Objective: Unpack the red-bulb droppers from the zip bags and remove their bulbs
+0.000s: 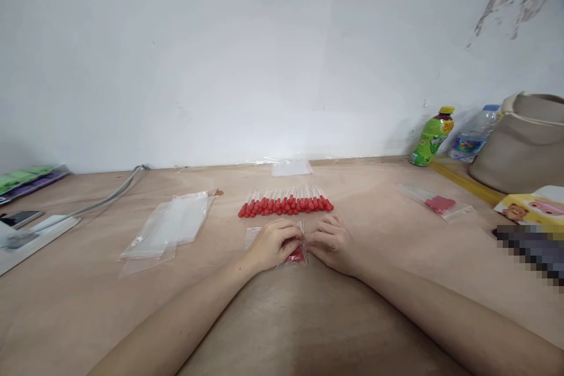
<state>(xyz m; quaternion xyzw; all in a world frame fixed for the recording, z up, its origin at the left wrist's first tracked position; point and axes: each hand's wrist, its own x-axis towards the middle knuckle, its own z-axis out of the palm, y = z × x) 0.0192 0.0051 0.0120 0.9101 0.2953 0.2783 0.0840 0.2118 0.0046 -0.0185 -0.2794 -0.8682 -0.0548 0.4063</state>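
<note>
Grip: left hand [277, 242] and right hand [331, 242] come nearly together, fingertips looking pinched on the upper right edge of a bag [296, 256]. The bag lies on the tabletop [264, 329] between the hands, red ends of its contents showing toward 6 o'clock.

Around the bag: sticks [286, 204], red-headed, rowed at 12; spare bags [170, 229] at 10; filled bag [439, 204] at 2.

Handling, my judgement: hold the film flat with one hand, run the other along the edge in short pinches; keep pressure off the thin shafts, lest they bend or prick through.

Unclear: fingers cover the bag's middle, so opening and stick count can't be read. Clear film [252, 236] at 10 from the left knuckles: same bag or another, can't tell. Phone-like shape [533, 249] at 3, pixelated, cut by the frame.
</note>
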